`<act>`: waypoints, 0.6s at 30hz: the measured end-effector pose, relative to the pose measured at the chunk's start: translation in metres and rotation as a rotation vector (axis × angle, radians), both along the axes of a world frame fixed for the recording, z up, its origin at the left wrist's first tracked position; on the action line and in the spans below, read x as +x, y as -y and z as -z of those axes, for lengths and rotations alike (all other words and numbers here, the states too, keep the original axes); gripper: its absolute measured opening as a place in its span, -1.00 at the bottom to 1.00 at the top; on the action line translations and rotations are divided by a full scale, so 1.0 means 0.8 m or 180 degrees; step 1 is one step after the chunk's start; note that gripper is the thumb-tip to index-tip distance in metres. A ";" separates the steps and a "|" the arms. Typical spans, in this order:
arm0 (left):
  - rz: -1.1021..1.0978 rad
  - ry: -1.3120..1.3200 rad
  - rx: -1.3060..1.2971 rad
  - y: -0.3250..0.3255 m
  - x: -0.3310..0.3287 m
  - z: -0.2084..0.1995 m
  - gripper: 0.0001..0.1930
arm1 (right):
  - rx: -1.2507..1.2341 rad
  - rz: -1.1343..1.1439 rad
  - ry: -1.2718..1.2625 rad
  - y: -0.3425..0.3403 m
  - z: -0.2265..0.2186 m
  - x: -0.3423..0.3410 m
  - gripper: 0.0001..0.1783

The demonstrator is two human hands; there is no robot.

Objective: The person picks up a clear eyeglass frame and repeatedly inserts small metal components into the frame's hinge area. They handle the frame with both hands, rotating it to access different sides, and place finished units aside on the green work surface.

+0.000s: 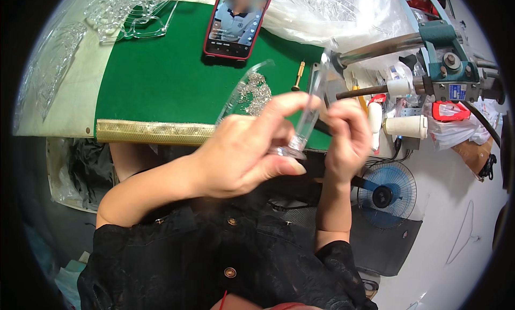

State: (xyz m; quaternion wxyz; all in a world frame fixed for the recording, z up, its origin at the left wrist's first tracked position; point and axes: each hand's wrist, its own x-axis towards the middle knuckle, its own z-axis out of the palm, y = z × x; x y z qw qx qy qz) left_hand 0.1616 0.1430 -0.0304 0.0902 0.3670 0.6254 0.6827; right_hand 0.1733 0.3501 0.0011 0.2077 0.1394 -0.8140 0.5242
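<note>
My left hand [236,154] is closed on a clear plastic part [311,122], pinched between thumb and fingers and held tilted above the front edge of the green mat. Just right of it my right hand [347,138] is curled with fingertips drawn together; motion blur hides what they hold, if anything. Behind my left hand, small silvery metal pieces, perhaps screws, lie in a pile [256,95] on the green mat [161,68]. A curved clear plastic edge [236,98] runs along the pile's left side. A small brass-coloured screwdriver [299,76] lies to the pile's right.
A phone in a red case [230,49] stands at the back. Clear plastic parts [145,28] and bags [327,15] lie around it. At right are a green-headed press [445,52], a white cup [407,126] and a fan [387,194]. A gold strip [155,132] edges the mat.
</note>
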 end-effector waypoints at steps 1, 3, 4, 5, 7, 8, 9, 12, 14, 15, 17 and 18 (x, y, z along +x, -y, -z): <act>0.0016 0.0335 0.0172 0.007 0.000 -0.001 -0.06 | 0.0270 -0.0008 0.0586 -0.005 0.016 -0.004 -0.95; -0.0089 0.0647 0.0493 0.013 -0.003 -0.004 -0.03 | 0.1003 -0.0050 0.0750 -0.019 0.064 0.000 -0.94; -0.0247 0.0617 0.0616 0.015 -0.004 -0.005 -0.01 | 0.1250 -0.0096 0.0669 -0.016 0.077 0.003 -0.93; -0.0403 0.0577 0.0734 0.017 -0.005 -0.005 0.00 | 0.1277 -0.0059 0.0638 -0.012 0.082 0.005 -0.92; -0.0391 0.0458 0.0728 0.024 -0.010 -0.005 -0.04 | 0.1359 0.0036 0.0572 -0.008 0.086 0.009 -0.90; -0.0362 0.0487 0.0717 0.024 -0.010 -0.002 -0.04 | 0.1412 0.0003 0.0546 -0.008 0.087 0.010 -0.90; -0.0352 0.0511 0.0706 0.025 -0.010 0.000 -0.04 | 0.1464 -0.0048 0.0512 -0.007 0.087 0.008 -0.89; -0.0423 0.0520 0.0719 0.024 -0.007 0.003 -0.04 | 0.1572 -0.0115 0.0466 -0.007 0.088 0.006 -0.87; -0.0411 0.0512 0.0726 0.024 -0.007 0.003 -0.05 | 0.1575 -0.0116 0.0442 -0.004 0.086 0.007 -0.87; -0.0369 0.0506 0.0714 0.026 -0.009 0.003 -0.05 | 0.1542 -0.0117 0.0418 0.000 0.085 0.007 -0.86; -0.0352 0.0477 0.0707 0.027 -0.010 0.004 -0.06 | 0.1785 -0.0143 0.0161 0.010 0.082 0.003 -0.85; -0.0368 0.0452 0.0720 0.026 -0.011 0.005 -0.06 | 0.1963 -0.0101 0.0021 0.016 0.080 0.001 -0.85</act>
